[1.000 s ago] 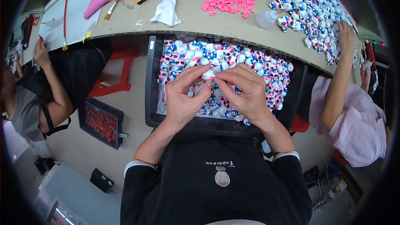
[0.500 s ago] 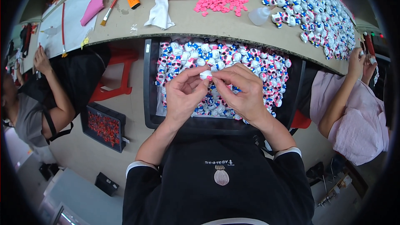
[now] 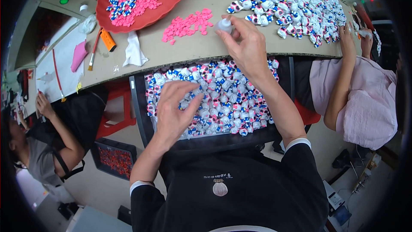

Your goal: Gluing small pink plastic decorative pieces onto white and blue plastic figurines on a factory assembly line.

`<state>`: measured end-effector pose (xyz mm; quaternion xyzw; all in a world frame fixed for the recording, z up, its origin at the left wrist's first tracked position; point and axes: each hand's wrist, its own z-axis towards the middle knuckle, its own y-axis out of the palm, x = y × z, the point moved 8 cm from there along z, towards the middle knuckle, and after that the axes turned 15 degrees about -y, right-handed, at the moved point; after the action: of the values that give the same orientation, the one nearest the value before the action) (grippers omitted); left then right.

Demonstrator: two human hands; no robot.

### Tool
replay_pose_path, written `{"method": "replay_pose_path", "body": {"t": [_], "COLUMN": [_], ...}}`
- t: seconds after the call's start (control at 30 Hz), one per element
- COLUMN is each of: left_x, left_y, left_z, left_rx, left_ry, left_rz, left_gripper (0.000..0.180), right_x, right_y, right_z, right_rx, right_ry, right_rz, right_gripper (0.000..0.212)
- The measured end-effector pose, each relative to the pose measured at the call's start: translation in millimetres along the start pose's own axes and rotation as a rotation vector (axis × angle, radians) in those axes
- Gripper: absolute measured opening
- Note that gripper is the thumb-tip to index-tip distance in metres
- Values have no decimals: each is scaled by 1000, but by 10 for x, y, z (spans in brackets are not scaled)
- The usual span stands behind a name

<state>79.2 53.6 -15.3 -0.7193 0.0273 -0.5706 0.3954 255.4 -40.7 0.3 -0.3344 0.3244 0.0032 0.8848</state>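
My right hand (image 3: 249, 45) reaches over the table edge, thumb and fingers closed around a small translucent squeeze bottle (image 3: 224, 25). Beside the bottle lies a loose patch of small pink pieces (image 3: 189, 25). My left hand (image 3: 176, 109) hovers above a black tray (image 3: 138, 103), thumb and fingers apart, and I see nothing held in it. Small white figurines (image 3: 223, 99) with blue and pink parts fill the tray in front of me. Some figurines below my left hand are hidden by it.
A red dish (image 3: 171, 6) holds pink and blue-white pieces. Many more figurines (image 3: 296, 6) cover the table at right. A brush (image 3: 93, 51), orange object (image 3: 108, 41) and white cloth (image 3: 134, 49) lie at left. People sit on both sides; a red stool (image 3: 118, 111) stands at left.
My hands were together over the tray, holding a small white-and-pink figurine. They have parted: the right has moved up to the bottle, the left stays over the tray. The view has shifted.
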Motion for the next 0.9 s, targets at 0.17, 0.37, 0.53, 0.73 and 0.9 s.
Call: {"method": "replay_pose_path", "body": {"t": [0.17, 0.37, 0.53, 0.73, 0.9], "left_x": [429, 801, 800, 15, -432], "left_y": [73, 665, 462, 166, 194], "left_z": [761, 1635, 1424, 366, -210], "left_rx": [98, 122, 80, -279, -222], "left_ry": [144, 328, 307, -339, -490], "left_rz": [32, 354, 184, -785, -1146], "left_gripper": [19, 29, 32, 30, 31], "right_x": [-104, 95, 43, -223, -577], "right_y": [-361, -564, -723, -550, -311], "right_z": [-91, -434, -569, -780, -770], "right_rx": [65, 146, 148, 61, -221], "right_ry": [-35, 213, 142, 235, -13], "right_rz": [124, 450, 370, 599, 410], "right_gripper": [27, 26, 33, 36, 39]}}
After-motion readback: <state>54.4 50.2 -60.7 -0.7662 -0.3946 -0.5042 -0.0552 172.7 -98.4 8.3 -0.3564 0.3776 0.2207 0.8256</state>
